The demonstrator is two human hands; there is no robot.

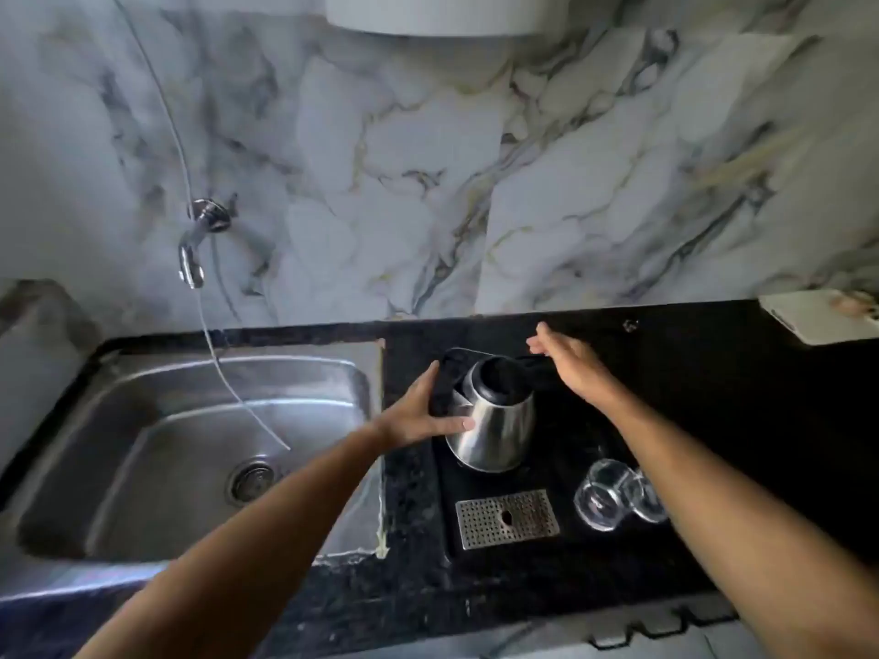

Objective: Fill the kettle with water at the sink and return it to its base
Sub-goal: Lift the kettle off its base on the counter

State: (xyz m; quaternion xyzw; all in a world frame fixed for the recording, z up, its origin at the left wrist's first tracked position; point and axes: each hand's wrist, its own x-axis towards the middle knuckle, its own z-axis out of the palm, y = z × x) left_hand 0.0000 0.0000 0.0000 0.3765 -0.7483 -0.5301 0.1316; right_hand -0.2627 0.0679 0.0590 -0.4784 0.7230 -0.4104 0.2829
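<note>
Kettle (pixel 494 420) steel, black lid, tilted; left hand (pixel 418 416) fingers spread against side, right hand (pixel 568 363) fingers apart.

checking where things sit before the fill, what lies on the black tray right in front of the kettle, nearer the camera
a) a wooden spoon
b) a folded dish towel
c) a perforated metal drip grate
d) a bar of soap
c: a perforated metal drip grate lies flat on the black tray, nearer the camera than the steel kettle, with clear glasses to its right.
</note>
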